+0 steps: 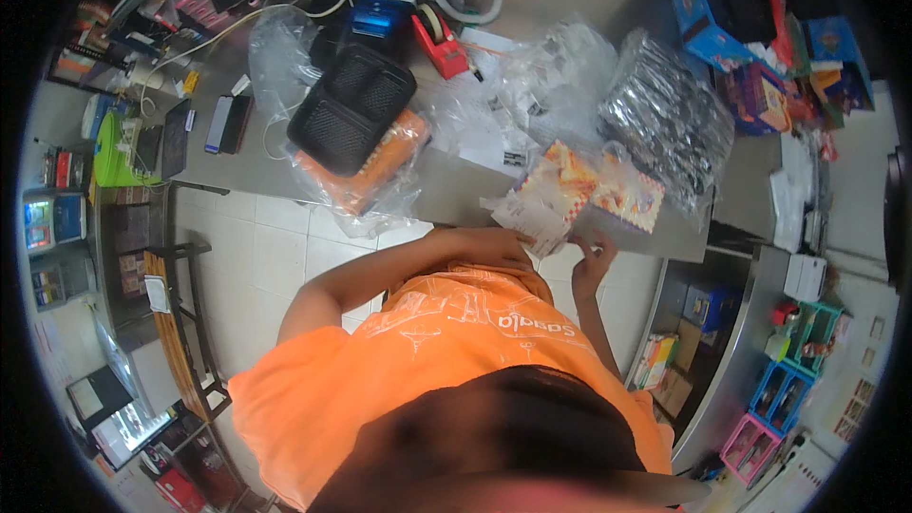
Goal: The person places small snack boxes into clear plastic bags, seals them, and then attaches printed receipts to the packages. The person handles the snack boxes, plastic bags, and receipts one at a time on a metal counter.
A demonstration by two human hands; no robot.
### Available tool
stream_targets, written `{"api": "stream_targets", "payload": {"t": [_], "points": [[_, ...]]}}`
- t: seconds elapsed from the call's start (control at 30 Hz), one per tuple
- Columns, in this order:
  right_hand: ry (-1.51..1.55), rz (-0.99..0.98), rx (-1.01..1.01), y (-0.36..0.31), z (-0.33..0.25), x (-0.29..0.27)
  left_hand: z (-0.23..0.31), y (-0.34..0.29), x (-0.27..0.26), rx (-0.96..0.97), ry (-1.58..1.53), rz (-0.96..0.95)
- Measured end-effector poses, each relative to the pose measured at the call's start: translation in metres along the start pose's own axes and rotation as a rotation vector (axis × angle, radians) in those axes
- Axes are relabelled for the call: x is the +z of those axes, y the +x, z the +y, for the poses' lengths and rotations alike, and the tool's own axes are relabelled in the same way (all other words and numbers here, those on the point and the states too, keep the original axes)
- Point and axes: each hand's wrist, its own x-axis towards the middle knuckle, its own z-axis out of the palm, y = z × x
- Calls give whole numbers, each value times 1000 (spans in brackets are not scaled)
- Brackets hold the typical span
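My left hand (494, 245) is at the near table edge, its fingers closed on the lower edge of a white printed paper slip (534, 222). My right hand (593, 258) is just right of the slip, fingers bent and apart, with nothing visible between them. Behind the slip lies a patterned orange-and-yellow food packet (568, 179) under clear plastic. A second similar packet (635, 198) lies to its right, in front of my right hand. The slip partly covers the first packet.
A black compartment tray (351, 109) rests on an orange plastic-wrapped bundle (399, 147). A red tape dispenser (442, 46) stands behind. Clear plastic bags (560, 62) and a wrapped stack of black containers (665, 123) cover the back right. Shelves (703, 323) stand to the right.
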Motion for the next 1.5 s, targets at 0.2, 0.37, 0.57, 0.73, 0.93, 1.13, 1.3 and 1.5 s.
{"api": "stream_targets", "payload": {"t": [0.2,0.37,0.57,0.73,0.93,1.13,1.3,1.5], "points": [[95,329,-206,107,-38,-1,34,-81,-66,-35,-282,165],[121,185,-278,167,-100,8,38,-194,-147,-32,-370,661],[190,-99,-438,194,-156,24,-15,-357,-327,35,109,1864],[358,-130,-3,240,-152,69,-58,-474,-491,-418,991,2202],[468,-386,203,298,-159,216,-98,-477,-544,176,557,2273],[737,-738,748,334,-163,243,-83,-458,-527,195,437,2475],[925,-467,530,287,-151,234,-53,-440,-481,257,332,2441],[657,-182,191,265,-124,270,-9,-411,-372,-175,788,2448]]}}
